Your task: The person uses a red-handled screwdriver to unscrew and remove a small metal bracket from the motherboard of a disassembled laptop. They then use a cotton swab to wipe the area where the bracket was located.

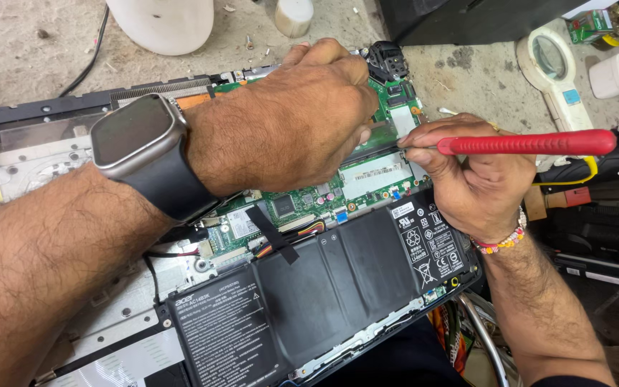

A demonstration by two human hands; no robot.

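An opened laptop (73, 136) lies across the middle of the worktop (467, 79), its base cover off. A green board (367, 179) runs along its far half; a flat black battery (317, 287) with white printed labels fills the near half, reaching the worktop's near edge. The left hand (288, 122), a dark watch (141, 154) on its wrist, rests curled on the board; what its fingers hold is hidden. The right hand (467, 179) has its fingers closed on a red-handled screwdriver (524, 142), tip at the board. A white magnifier (554, 68) lies near the far right corner.
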